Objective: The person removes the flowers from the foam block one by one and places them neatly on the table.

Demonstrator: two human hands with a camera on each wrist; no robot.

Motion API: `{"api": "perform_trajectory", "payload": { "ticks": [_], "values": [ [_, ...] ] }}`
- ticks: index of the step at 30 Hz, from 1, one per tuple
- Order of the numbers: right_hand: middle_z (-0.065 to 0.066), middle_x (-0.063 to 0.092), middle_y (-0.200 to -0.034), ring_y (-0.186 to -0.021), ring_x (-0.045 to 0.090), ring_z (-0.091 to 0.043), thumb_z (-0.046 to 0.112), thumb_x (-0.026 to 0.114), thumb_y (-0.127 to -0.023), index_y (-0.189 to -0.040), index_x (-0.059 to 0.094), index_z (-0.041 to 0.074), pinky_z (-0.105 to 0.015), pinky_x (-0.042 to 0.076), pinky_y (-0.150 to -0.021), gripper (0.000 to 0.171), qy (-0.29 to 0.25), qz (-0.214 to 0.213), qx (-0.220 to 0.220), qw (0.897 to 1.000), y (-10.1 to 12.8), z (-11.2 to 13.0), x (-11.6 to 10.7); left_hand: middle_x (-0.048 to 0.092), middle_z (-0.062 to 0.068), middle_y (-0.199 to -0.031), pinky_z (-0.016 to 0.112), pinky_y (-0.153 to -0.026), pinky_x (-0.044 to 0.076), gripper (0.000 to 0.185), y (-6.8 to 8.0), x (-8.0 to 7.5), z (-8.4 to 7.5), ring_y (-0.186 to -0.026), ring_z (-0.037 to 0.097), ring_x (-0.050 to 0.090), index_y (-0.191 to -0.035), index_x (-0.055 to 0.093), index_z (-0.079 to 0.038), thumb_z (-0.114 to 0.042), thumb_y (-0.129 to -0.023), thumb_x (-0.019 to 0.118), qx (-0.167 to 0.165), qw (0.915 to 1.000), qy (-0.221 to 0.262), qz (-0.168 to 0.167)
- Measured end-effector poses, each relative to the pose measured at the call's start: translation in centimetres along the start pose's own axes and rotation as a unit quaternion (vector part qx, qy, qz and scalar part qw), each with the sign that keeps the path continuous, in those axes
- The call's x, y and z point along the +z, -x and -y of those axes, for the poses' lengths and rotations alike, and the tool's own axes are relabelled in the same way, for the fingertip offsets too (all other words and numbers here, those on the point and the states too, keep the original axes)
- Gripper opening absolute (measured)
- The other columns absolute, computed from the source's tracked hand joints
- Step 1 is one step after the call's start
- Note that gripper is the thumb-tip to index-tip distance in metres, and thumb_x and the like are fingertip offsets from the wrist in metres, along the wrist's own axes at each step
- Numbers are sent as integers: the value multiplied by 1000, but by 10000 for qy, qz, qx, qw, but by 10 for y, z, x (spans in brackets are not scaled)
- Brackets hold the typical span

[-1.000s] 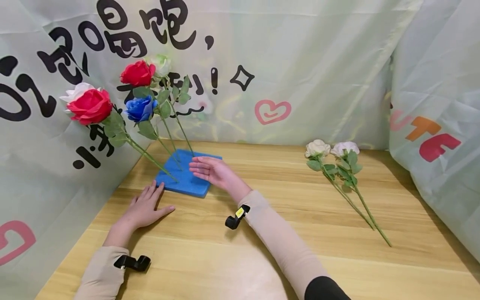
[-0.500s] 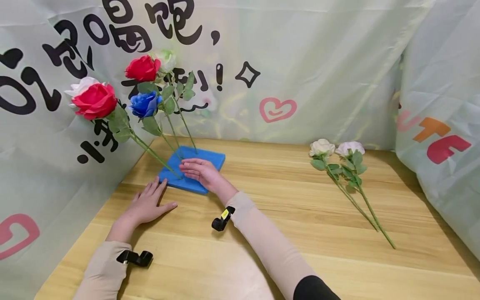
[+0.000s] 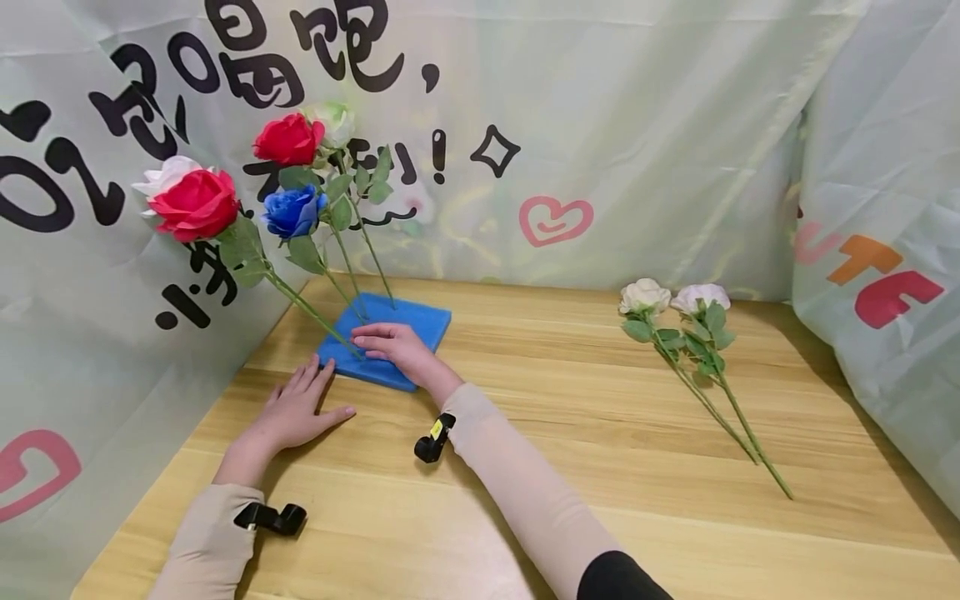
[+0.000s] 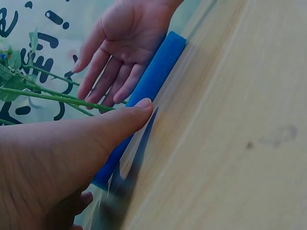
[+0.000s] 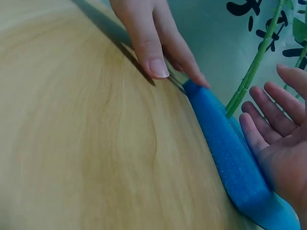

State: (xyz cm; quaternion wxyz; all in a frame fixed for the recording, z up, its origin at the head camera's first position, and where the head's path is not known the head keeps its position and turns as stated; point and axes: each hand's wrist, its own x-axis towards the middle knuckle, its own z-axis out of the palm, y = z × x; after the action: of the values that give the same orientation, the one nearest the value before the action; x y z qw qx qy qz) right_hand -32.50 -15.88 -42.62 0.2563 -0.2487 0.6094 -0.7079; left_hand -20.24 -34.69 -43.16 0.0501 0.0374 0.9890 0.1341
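Observation:
A blue foam block (image 3: 420,321) lies on the wooden table (image 3: 570,433) at the back left. Several roses stand stuck in it: two red roses (image 3: 193,204), a blue rose (image 3: 292,211) and pale ones behind. My left hand (image 3: 296,408) rests flat on the table, its fingertips at the block's near left corner (image 5: 192,86). My right hand (image 3: 393,346) lies palm down over the block with straight fingers, close to the green stems (image 4: 57,98). It holds nothing. The wrist views show the foam's edge (image 4: 153,86) between both hands.
Two pale loose roses (image 3: 675,298) lie on the right of the table, their stems pointing toward the front right. Printed plastic sheeting (image 3: 600,142) walls the table at the back and on both sides. A small black clip sits on each sleeve.
My right hand has moved left and down, from above the block's right part to over its near part by the stems. The left hand has stayed put.

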Motion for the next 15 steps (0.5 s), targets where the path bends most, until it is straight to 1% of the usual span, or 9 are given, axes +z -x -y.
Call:
{"api": "perform_trajectory", "payload": {
  "ticks": [4,7,9,13,15],
  "values": [
    [-8,64,-133,-123,59,-14,17,62,-96,-131,62,4,-30,49,-103,37,497,-91,-12,9987,-1,-2,1,1,26,-162,78,-108,7,101,-1,1,0,-147,52,7,-157,11,-7,-71,-89,48,5,10000,3,-12],
    [-5,65,-132,-125,58,-13,19,63,-95,-132,62,7,-30,48,-103,39,852,-115,26,9963,-2,-2,2,2,27,-162,78,-108,8,100,-1,0,-2,-146,52,8,-157,12,-6,-69,-89,50,24,10000,7,-52],
    [-4,64,-133,-127,56,-13,21,63,-95,-133,62,9,-32,46,-105,39,1030,-55,77,9946,-2,-2,3,3,27,-162,78,-108,9,99,0,0,-3,-146,52,9,-157,13,-6,-68,-89,50,34,10000,24,-89],
    [-2,61,-138,-132,52,-15,22,62,-96,-134,61,14,-36,42,-110,38,1220,157,224,9921,-2,-1,4,4,28,-162,78,-108,9,98,1,-1,-4,-146,53,9,-157,15,-6,-67,-90,51,43,9999,41,-123],
    [-1,60,-138,-132,51,-15,23,62,-96,-134,62,16,-36,42,-110,38,1333,238,288,9904,-1,0,5,4,28,-162,78,-107,9,98,2,-2,-4,-146,53,9,-157,14,-6,-67,-90,51,50,9999,39,-116]
  ]
}}
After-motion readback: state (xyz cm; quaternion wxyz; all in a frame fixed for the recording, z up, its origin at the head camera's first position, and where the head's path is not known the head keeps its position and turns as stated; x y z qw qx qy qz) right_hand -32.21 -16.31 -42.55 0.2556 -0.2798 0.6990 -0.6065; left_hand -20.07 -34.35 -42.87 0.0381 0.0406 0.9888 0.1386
